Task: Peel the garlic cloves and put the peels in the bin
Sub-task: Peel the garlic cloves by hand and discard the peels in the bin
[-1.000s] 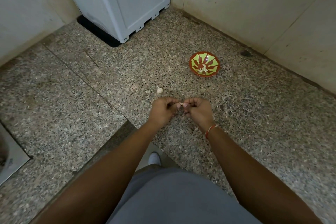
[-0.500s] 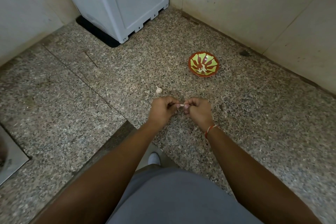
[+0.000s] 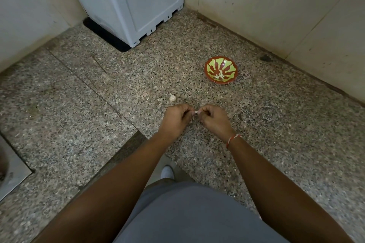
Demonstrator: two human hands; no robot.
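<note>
Step in hand: peeling, by the look of it. Clove [image 3: 195, 113]: pinched between both hands above the counter [image 3: 276, 124], skin partly lifted.
Left hand [image 3: 176, 120]: fingers curled, gripping the clove's near side.
Right hand [image 3: 214, 119]: fingers curled, pinching at the clove's skin.
Bulb [image 3: 172, 97]: on the counter, just beyond the left hand.
Bowl [image 3: 220, 72]: further right, pale scraps inside.
Next move, likely: pull the skin free without crushing the clove.
Bin [image 3: 126, 0]: possibly the grey box at the back corner.

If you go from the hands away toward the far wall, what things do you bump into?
The left hand and right hand pinching a garlic clove → loose garlic piece on the counter → patterned bowl → grey bin.
</note>
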